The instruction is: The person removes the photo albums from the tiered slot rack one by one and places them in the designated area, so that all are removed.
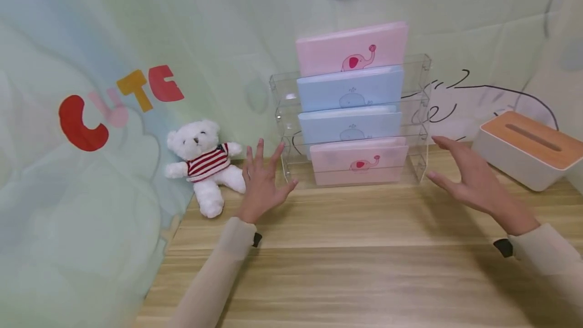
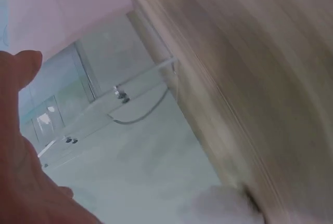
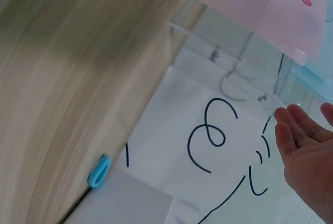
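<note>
A clear tiered rack [image 1: 422,115] stands at the back of the table. It holds folder-like items in tiers: pink with an elephant [image 1: 328,54] at the top, light blue with a whale [image 1: 319,92], another light blue one [image 1: 319,125], and pink with an elephant [image 1: 332,166] at the bottom. My left hand [image 1: 264,186] is spread beside the rack's left side, holding nothing. On the other side, my right hand [image 1: 478,181] has its thumb and fingers apart near the rack's right edge. Whether either hand touches the rack, I cannot tell.
A white teddy bear [image 1: 207,168] in a striped shirt sits left of my left hand. At the right stands a white tissue box [image 1: 510,158] with a wooden lid. A small light-blue loop [image 3: 99,171] shows in the right wrist view. Printed curtain [image 1: 218,29] hangs behind.
</note>
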Available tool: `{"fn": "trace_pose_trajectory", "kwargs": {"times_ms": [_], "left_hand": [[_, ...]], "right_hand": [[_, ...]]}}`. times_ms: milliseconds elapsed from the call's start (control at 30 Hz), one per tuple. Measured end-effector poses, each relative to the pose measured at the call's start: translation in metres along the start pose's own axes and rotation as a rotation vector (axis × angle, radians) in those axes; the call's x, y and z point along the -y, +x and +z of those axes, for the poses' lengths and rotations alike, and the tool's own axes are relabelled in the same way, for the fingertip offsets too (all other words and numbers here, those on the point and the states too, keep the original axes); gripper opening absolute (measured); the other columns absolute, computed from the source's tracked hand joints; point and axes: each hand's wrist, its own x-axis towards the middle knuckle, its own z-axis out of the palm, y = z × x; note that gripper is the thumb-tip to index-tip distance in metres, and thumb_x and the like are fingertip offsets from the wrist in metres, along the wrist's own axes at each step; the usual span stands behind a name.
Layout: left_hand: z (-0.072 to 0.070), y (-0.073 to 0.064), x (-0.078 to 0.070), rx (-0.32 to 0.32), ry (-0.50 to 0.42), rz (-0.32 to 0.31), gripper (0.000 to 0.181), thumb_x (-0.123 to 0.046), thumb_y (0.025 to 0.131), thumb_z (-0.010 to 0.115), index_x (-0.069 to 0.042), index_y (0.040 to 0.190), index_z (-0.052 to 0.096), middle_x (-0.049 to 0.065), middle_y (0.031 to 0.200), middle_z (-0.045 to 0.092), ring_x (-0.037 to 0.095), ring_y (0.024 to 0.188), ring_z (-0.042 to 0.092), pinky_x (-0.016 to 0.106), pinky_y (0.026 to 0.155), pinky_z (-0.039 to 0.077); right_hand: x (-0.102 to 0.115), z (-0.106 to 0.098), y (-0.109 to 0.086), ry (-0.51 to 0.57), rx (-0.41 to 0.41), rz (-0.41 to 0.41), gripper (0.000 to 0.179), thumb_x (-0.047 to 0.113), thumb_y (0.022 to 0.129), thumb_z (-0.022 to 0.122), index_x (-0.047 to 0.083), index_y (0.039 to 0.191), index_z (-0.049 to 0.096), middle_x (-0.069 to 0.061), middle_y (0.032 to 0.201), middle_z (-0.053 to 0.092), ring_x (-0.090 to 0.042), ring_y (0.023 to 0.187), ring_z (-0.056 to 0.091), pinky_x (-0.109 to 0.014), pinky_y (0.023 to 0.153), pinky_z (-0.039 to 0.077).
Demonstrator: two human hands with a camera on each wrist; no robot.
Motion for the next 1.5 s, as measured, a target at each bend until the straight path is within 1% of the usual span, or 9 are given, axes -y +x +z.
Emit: {"fn": "trace_pose_trajectory", "kwargs": {"times_ms": [233,333,467,633,933,1067,1200,1300,1500], "left_hand": [[0.018,0.013,0.01,-0.027,-0.286,0.156,0.086,-0.028,0.103,0.066,-0.032,0.174,0.016,0.023,0.171,0.039,0.053,0.142,0.053,0.068,0.116,0.045],[0.019,0.013,0.008,0.016,-0.395,0.135,0.084,-0.015,0.106,0.061,-0.03,0.174,0.015,0.02,0.173,0.037,0.052,0.134,0.061,0.063,0.109,0.053],[0.021,0.011,0.005,0.038,-0.449,0.051,0.082,0.0,0.106,0.055,-0.029,0.174,0.018,0.028,0.149,0.058,0.034,0.092,0.075,0.044,0.077,0.063],[0.023,0.01,0.006,0.038,-0.445,-0.031,0.078,0.001,0.108,0.051,-0.034,0.172,0.021,0.032,0.113,0.066,0.006,0.05,0.044,0.026,0.052,0.04],[0.021,0.01,0.009,0.086,-0.453,-0.047,0.079,-0.001,0.109,0.051,-0.041,0.169,0.02,0.032,0.139,0.065,0.009,0.052,0.044,0.028,0.056,0.044],[0.022,0.012,0.008,0.091,-0.459,-0.044,0.08,-0.001,0.109,0.05,-0.044,0.169,0.019,0.032,0.14,0.065,0.011,0.053,0.045,0.028,0.056,0.044],[0.024,0.012,0.009,0.086,-0.456,-0.044,0.08,-0.001,0.108,0.051,-0.043,0.169,0.02,0.032,0.136,0.068,0.009,0.052,0.046,0.028,0.056,0.045],[0.025,0.011,0.01,0.082,-0.452,-0.047,0.08,0.0,0.107,0.052,-0.042,0.169,0.022,0.031,0.131,0.071,0.007,0.05,0.044,0.027,0.055,0.045],[0.023,0.011,0.01,0.079,-0.451,-0.043,0.081,-0.001,0.108,0.052,-0.045,0.168,0.02,0.032,0.133,0.07,0.006,0.049,0.041,0.027,0.054,0.044]], "right_hand": [[0.01,0.01,0.012,0.073,-0.022,0.0,0.074,0.021,0.098,0.076,0.007,0.162,0.042,-0.029,0.151,0.06,-0.049,0.13,0.06,-0.064,0.102,0.046],[0.009,0.015,0.016,0.088,-0.026,0.008,0.071,0.02,0.099,0.075,0.006,0.161,0.045,-0.028,0.148,0.063,-0.047,0.129,0.062,-0.059,0.103,0.047],[0.008,0.021,0.022,0.103,-0.016,0.019,0.067,0.022,0.1,0.074,0.006,0.159,0.047,-0.028,0.146,0.064,-0.045,0.132,0.061,-0.058,0.105,0.048],[0.012,0.028,0.031,0.127,-0.003,0.038,0.064,0.025,0.102,0.071,0.004,0.158,0.047,-0.028,0.146,0.064,-0.048,0.133,0.061,-0.067,0.109,0.046],[0.013,0.035,0.042,0.149,-0.022,0.051,0.056,0.023,0.102,0.071,0.005,0.152,0.054,-0.027,0.136,0.07,-0.049,0.126,0.066,-0.067,0.108,0.047],[0.012,0.036,0.044,0.187,-0.056,0.058,0.05,0.021,0.103,0.071,0.009,0.149,0.059,-0.026,0.131,0.073,-0.045,0.121,0.069,-0.038,0.109,0.052],[0.009,0.041,0.046,0.261,-0.072,0.052,0.044,0.018,0.102,0.073,0.013,0.145,0.064,-0.019,0.131,0.074,-0.015,0.116,0.068,-0.01,0.101,0.043],[0.007,0.045,0.049,0.326,-0.025,0.067,0.043,0.019,0.102,0.072,0.018,0.145,0.066,-0.01,0.14,0.071,0.006,0.116,0.058,-0.013,0.105,0.044],[0.007,0.053,0.058,0.423,0.08,0.064,0.039,0.018,0.104,0.069,0.017,0.143,0.067,-0.009,0.153,0.062,0.01,0.129,0.05,-0.009,0.109,0.038]]}}
